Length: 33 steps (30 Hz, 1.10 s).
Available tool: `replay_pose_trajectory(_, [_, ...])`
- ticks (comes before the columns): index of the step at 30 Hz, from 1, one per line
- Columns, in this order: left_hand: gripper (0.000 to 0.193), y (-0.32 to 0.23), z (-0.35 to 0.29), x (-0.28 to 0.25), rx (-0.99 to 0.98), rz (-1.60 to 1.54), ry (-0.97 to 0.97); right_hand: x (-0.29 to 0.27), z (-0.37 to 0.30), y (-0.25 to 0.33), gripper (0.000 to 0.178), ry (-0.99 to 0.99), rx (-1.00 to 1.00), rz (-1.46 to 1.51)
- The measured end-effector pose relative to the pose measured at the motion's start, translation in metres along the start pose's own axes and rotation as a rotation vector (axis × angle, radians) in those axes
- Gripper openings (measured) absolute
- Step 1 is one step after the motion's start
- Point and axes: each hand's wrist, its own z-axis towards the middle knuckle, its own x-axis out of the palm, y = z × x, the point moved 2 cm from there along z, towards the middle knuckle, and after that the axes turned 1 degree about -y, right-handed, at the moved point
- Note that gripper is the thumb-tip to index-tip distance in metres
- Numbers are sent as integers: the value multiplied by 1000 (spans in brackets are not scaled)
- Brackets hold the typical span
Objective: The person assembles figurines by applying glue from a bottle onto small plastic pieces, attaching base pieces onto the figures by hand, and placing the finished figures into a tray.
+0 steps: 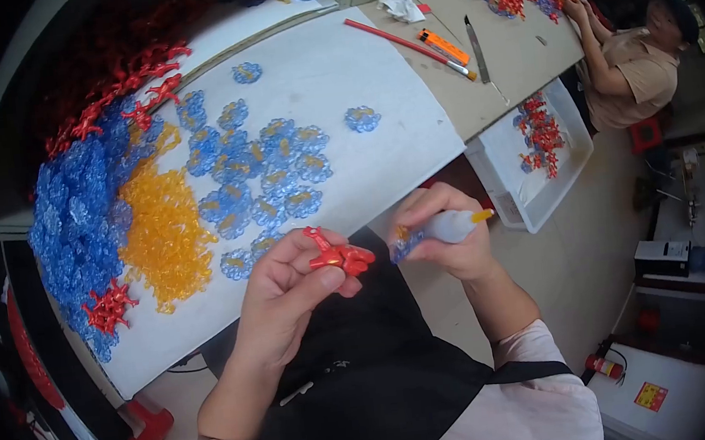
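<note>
Over my lap, just off the table's near edge, my left hand pinches a glossy red plastic figure between thumb and fingers. To its right, my right hand is closed round a whitish squeeze bottle, whose yellow tip points right. The same hand's fingertips pinch a small clear blue piece with some yellow-orange on it. The two hands are apart. Several blue flower-shaped pieces with yellow centres lie spread on the white table surface beyond my hands.
At left are piles of blue pieces, yellow pieces and red figures. A red stick, orange box and craft knife lie at the back. A white bin holds assembled pieces; a co-worker handles similar parts.
</note>
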Motion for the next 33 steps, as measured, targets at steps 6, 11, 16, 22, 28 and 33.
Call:
replay_pose_trajectory(6, [21, -5, -6, -4, -43, 7, 87, 12, 7, 8, 20, -9, -56, 87])
replay_pose_trajectory(11, [22, -4, -4, -7, -29, 24, 110, 13, 12, 8, 19, 40, -83, -11])
replay_pose_trajectory(16, [22, -5, -6, -4, -39, 22, 121, 14, 13, 9, 19, 32, -164, -123])
replay_pose_trajectory(22, [23, -3, -6, -3, -10, 39, 142, 15, 11, 13, 17, 48, -222, -219])
replay_pose_trajectory(28, [23, -5, -6, -3, 6, 64, 80, 15, 13, 19, 14, 68, -232, -267])
replay_pose_trajectory(33, [21, -5, -4, -6, -21, 46, 186, 12, 14, 23, 16, 113, -213, -366])
